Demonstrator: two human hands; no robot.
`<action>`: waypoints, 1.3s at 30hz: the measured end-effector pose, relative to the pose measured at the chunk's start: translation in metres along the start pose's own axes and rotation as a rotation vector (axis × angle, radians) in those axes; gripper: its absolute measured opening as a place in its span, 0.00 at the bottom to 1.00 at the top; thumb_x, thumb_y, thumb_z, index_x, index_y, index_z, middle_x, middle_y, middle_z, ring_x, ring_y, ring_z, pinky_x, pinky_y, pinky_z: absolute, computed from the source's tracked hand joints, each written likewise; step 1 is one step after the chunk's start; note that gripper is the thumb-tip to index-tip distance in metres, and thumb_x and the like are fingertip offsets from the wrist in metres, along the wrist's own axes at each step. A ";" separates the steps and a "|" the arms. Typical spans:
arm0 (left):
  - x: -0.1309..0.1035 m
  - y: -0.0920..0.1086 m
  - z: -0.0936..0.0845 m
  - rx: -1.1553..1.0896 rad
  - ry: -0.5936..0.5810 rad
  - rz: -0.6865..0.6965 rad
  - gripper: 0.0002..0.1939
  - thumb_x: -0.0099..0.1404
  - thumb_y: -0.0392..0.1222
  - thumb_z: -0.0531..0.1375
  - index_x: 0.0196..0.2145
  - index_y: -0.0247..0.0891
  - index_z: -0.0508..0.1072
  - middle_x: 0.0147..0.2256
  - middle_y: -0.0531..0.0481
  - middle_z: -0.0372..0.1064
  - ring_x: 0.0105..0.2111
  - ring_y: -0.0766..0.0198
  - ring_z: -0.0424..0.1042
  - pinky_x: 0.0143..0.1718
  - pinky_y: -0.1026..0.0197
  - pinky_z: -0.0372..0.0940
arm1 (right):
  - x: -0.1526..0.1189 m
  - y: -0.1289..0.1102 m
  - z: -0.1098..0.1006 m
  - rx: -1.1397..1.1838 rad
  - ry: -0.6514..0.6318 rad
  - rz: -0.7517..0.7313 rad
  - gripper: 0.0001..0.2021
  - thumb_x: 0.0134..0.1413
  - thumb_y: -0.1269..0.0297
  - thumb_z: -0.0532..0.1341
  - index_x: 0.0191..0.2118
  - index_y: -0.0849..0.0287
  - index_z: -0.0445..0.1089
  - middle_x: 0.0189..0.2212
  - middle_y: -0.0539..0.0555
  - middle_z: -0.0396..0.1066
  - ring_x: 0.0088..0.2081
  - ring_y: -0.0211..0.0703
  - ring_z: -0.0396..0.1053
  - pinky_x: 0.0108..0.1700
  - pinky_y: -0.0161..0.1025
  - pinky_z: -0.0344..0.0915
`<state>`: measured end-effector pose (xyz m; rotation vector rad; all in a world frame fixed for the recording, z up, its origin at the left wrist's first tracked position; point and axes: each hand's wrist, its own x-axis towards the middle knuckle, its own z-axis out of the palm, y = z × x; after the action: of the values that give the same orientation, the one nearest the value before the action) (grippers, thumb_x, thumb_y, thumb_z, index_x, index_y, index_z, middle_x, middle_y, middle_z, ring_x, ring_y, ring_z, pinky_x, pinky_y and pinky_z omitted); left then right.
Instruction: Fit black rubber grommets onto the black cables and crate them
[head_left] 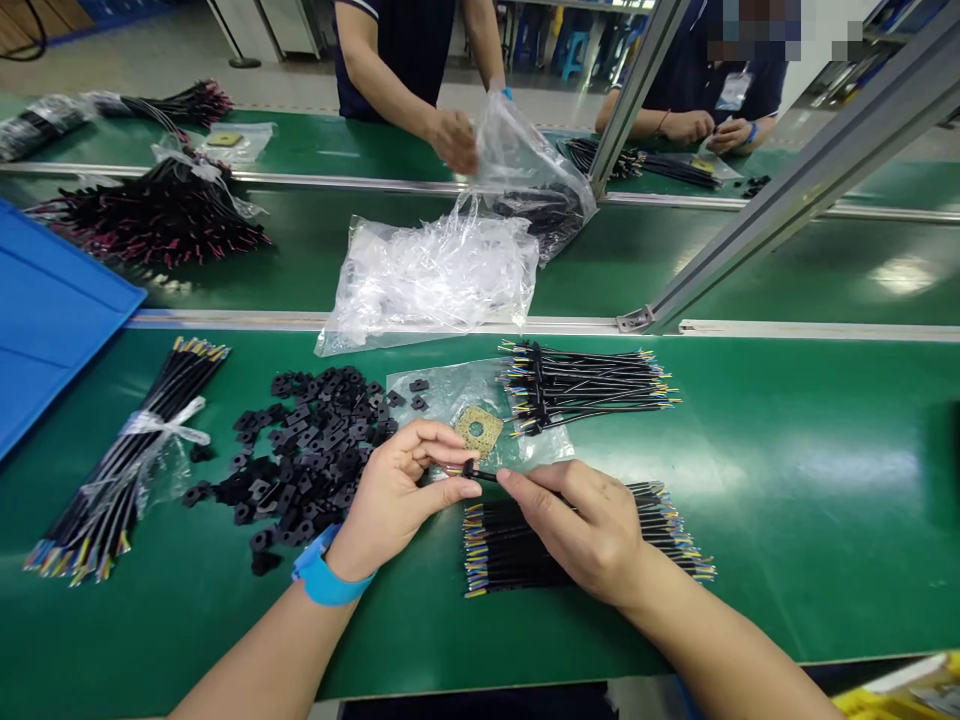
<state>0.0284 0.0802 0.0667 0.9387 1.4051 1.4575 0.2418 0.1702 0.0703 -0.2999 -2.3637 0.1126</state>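
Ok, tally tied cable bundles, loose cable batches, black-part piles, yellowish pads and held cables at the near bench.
Tied cable bundle: 1
Loose cable batches: 2
Black-part pile: 1
Yellowish pad: 1
Held cable: 1
Total: 6

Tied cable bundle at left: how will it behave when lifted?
The cable bundle is probably fairly stiff, since it lies nearly straight. The plastic tie should hold its middle together, but the coloured wire ends may splay, as they fan out.
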 end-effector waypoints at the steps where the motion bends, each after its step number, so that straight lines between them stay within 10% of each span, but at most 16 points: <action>1: -0.002 0.000 0.001 0.022 0.001 0.023 0.19 0.52 0.40 0.78 0.40 0.41 0.77 0.34 0.51 0.84 0.39 0.60 0.84 0.43 0.63 0.77 | 0.000 0.000 0.000 0.013 0.007 0.002 0.12 0.67 0.77 0.61 0.53 0.66 0.75 0.34 0.56 0.77 0.32 0.41 0.71 0.33 0.38 0.69; 20: -0.010 0.008 0.001 0.336 -0.156 0.322 0.25 0.55 0.39 0.76 0.51 0.47 0.82 0.37 0.50 0.85 0.38 0.54 0.85 0.45 0.59 0.81 | 0.010 -0.004 -0.003 0.608 -0.192 0.379 0.11 0.71 0.66 0.59 0.40 0.61 0.77 0.25 0.50 0.72 0.25 0.35 0.68 0.29 0.32 0.66; 39: -0.011 0.009 -0.003 0.294 -0.178 0.232 0.30 0.55 0.39 0.77 0.55 0.49 0.80 0.34 0.51 0.85 0.38 0.55 0.85 0.45 0.59 0.80 | 0.004 -0.012 0.005 0.415 -0.118 0.192 0.09 0.72 0.68 0.58 0.41 0.60 0.75 0.28 0.52 0.76 0.27 0.37 0.73 0.31 0.34 0.71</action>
<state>0.0280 0.0689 0.0757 1.4213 1.4370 1.3134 0.2336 0.1600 0.0712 -0.3216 -2.3509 0.7187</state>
